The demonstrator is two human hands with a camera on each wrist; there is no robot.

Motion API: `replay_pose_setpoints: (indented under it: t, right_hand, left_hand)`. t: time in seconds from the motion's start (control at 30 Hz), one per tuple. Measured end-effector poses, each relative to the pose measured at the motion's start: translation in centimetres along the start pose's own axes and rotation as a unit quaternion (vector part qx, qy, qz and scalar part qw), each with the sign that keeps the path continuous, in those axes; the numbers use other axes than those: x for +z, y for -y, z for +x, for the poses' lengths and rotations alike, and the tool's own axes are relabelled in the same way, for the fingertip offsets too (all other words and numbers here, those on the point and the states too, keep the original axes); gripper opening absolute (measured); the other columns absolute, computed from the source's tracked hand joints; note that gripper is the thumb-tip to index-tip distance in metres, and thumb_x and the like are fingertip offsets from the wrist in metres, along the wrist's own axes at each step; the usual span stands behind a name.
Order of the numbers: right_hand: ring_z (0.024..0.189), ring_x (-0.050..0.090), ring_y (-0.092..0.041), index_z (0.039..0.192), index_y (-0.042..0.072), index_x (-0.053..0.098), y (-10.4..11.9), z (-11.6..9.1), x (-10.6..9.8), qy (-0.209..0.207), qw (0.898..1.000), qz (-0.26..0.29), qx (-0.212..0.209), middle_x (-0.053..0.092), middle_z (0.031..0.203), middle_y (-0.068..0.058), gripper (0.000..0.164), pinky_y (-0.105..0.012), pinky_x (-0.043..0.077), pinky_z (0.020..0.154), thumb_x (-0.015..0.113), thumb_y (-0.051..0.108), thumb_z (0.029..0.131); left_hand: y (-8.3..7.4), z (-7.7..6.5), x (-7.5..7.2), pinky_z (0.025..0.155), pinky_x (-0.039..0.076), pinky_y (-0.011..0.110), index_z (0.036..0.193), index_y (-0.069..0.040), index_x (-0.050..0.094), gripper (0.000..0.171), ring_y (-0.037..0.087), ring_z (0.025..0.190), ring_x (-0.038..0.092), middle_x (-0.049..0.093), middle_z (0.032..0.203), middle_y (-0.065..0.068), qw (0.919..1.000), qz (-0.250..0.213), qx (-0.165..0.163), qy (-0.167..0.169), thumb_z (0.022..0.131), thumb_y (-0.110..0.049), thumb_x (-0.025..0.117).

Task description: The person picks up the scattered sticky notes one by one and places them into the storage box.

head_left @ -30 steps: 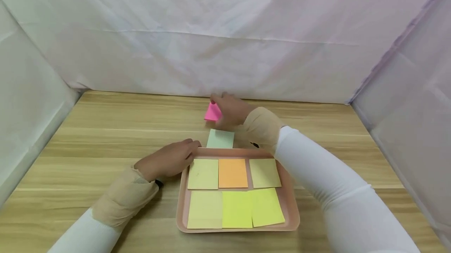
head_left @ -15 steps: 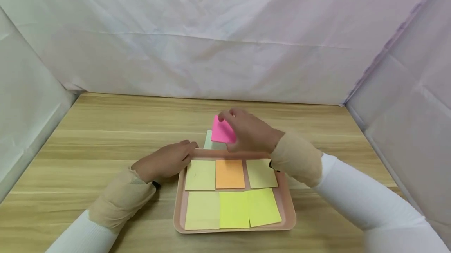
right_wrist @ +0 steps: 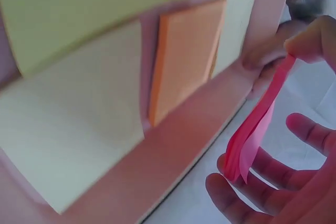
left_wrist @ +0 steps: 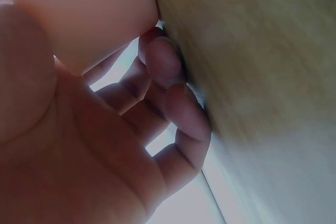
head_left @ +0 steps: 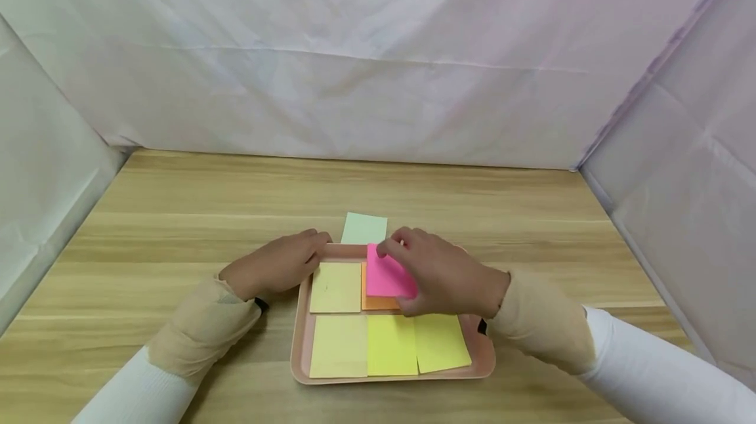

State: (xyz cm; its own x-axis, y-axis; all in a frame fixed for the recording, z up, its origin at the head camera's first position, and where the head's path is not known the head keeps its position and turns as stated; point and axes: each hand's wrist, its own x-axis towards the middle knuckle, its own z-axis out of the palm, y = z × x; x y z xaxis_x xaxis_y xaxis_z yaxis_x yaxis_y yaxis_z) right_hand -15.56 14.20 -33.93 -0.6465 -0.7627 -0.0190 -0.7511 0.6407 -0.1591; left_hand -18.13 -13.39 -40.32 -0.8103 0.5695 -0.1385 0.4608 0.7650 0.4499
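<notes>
My right hand [head_left: 445, 273] pinches a pink sticky note pad [head_left: 388, 277] between thumb and fingers, over the back row of a pink tray [head_left: 299, 345]. In the right wrist view the pink pad [right_wrist: 254, 127] is seen edge-on, its sheets slightly fanned. It overlaps an orange pad [head_left: 378, 304] lying in the tray. My left hand [head_left: 277, 266] grips the tray's back left corner. The left wrist view shows its fingers [left_wrist: 186, 111] curled by the tray wall [left_wrist: 100, 14], close to the tabletop. The back right pad is hidden behind my right hand in the head view.
Pale yellow pads [head_left: 335, 287] and bright yellow pads [head_left: 392, 345] lie in two rows in the tray. A light green pad [head_left: 364, 228] lies on the wooden table [head_left: 236, 188] just behind the tray. White cloth walls [head_left: 354, 50] enclose the back and sides.
My right hand has lifted the pink pad from the table near the back wall and brought it forward over the tray. My left hand has stayed at the tray corner.
</notes>
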Motion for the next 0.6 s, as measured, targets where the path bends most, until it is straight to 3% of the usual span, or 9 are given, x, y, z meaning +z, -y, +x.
replay_pose_setpoints:
  t: [0.23,0.6]
  right_hand:
    - [0.078,0.044,-0.01,0.112,0.019,0.052,0.4,-1.9,1.4,0.007,1.0,-0.016,-0.022,0.05,0.099,0.0,0.054,-0.031,0.044,0.068,0.071,0.032,0.063]
    - [0.073,0.044,-0.012,0.112,0.015,0.052,0.4,-3.1,2.5,0.039,0.998,-0.029,-0.037,0.049,0.092,-0.001,0.057,-0.026,0.046,0.064,0.076,0.029,0.062]
  left_hand:
    - [0.0,0.0,-0.2,0.075,0.049,0.039,0.111,-0.016,0.053,0.017,0.016,0.081,0.051,0.055,0.096,0.002,0.9998,-0.011,0.015,-0.004,0.097,-0.013,0.043]
    - [0.2,-0.1,-0.2,0.068,0.046,0.036,0.104,-0.013,0.052,0.014,0.016,0.075,0.049,0.053,0.089,0.002,0.9991,-0.011,0.038,-0.011,0.098,-0.01,0.04]
